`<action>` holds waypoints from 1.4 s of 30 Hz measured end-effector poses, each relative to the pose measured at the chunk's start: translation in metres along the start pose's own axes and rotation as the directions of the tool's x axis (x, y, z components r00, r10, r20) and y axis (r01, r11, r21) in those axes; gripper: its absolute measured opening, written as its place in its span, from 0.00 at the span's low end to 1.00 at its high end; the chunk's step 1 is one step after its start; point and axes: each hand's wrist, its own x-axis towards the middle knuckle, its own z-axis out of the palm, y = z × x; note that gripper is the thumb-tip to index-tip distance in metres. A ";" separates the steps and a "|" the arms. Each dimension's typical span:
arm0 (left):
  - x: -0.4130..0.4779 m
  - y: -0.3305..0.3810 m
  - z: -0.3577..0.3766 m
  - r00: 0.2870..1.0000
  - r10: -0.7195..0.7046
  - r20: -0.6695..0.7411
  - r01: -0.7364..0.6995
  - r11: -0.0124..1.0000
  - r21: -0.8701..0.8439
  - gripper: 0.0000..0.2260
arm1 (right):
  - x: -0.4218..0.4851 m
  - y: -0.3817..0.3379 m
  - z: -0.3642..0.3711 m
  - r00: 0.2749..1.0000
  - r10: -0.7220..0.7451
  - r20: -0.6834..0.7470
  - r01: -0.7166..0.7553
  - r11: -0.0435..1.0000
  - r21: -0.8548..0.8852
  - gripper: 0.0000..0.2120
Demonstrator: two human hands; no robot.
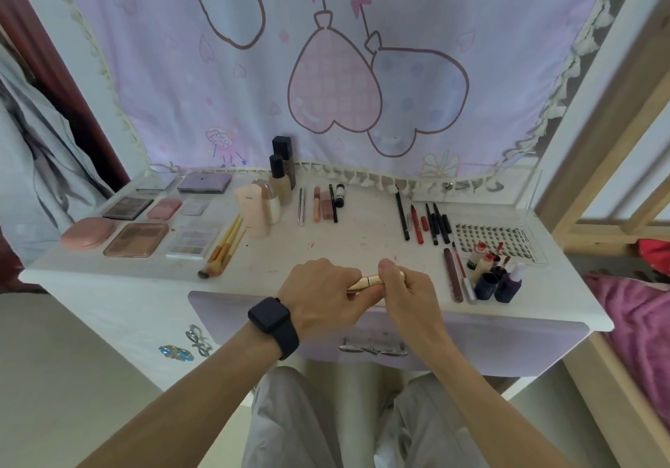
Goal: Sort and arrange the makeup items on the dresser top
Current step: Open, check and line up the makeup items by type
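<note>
Left grip [319, 293]: fingers curled round the left end of a gold tube [368, 281]. Right grip [402, 288]: thumb on top, fingers under, pinching the tube's right end. I hold the tube with both. It lies level, with a seam showing between my two grips, over the front edge of the bench [326, 239] at its middle. I cannot tell whether cap and body are parted.

Bench layout, left to right:
- Far left: palettes [137, 239] and a pink compact [87, 237], flat, in rows.
- Just beside them: brushes [224, 246], bundled, heads toward me.
- Behind centre: bottles [281, 177], upright, near the hanging cloth [326, 69].
- Right of the bottles: slim tubes [319, 205], lying side by side.
- Right of centre: pencils [424, 221], in a parallel row.
- Far right: lash card [507, 241], flat. In front of it is a cluster of small vials [489, 275], some upright, some tipped.
- Just left of the cluster: two long sticks [456, 275].

Watch [273, 322] on my left wrist.
</note>
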 end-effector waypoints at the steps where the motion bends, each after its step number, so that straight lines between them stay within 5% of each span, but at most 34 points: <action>1: 0.000 -0.001 -0.001 0.999 -0.005 0.036 0.006 0.999 -0.033 0.29 | -0.002 0.000 0.001 1.000 -0.009 0.000 0.009 1.000 0.013 0.21; 6: 0.003 -0.005 -0.014 0.980 0.031 0.198 0.014 0.975 -0.223 0.29 | -0.003 -0.002 0.000 0.995 -0.095 0.024 0.094 0.995 0.023 0.20; 11: 0.005 -0.017 -0.024 0.989 0.069 0.131 -0.040 0.977 -0.209 0.10 | 0.008 -0.002 -0.015 0.979 -0.025 0.201 -0.010 0.985 0.172 0.15; 16: 0.003 -0.023 -0.019 0.995 0.065 0.078 -0.052 0.987 -0.151 0.12 | 0.010 -0.003 -0.025 0.964 -0.045 0.263 0.029 0.997 0.065 0.02; 23: 0.004 -0.020 -0.015 0.992 0.102 0.071 -0.095 0.991 -0.099 0.12 | 0.017 -0.007 -0.031 0.974 0.130 0.188 -0.097 0.980 -0.176 0.28; 29: 0.000 -0.025 -0.002 0.994 0.071 0.082 -0.060 0.989 -0.135 0.13 | 0.012 0.003 -0.033 0.961 0.055 0.273 -0.039 0.997 -0.063 0.04; 33: -0.001 -0.027 0.000 0.995 0.068 0.072 -0.057 0.988 -0.146 0.12 | 0.011 0.003 -0.032 0.962 0.099 0.253 -0.090 0.995 -0.047 0.05; 38: 0.002 -0.024 -0.002 0.995 0.076 0.062 -0.066 0.987 -0.149 0.11 | 0.016 -0.004 -0.031 0.950 0.188 0.248 -0.152 0.975 -0.160 0.23; 42: 0.004 -0.024 -0.001 0.995 0.068 0.070 -0.057 0.988 -0.140 0.12 | 0.017 -0.001 -0.033 0.955 0.130 0.266 -0.105 0.989 -0.106 0.08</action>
